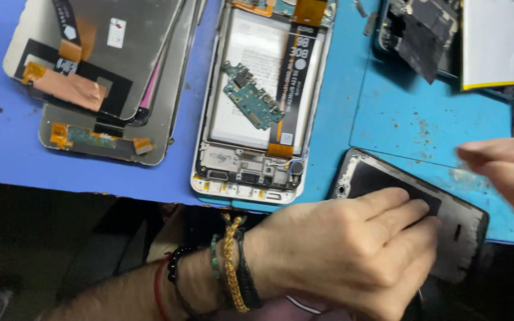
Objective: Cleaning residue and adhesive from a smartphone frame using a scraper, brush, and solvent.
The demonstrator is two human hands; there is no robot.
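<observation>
The dark phone frame (447,220) is pressed flat by the left hand (352,249), fingers extended; the blurred right hand (507,169), seemingly empty, should be steadied.

The right hand (510,169) is running off the right edge, motion-blurred, so its grip is not readable. The left hand (352,249) is covering the near part of the dark phone frame (465,229). The top edge is cropping the opened phone (257,119) and the stacked screen panels (102,71).
</observation>
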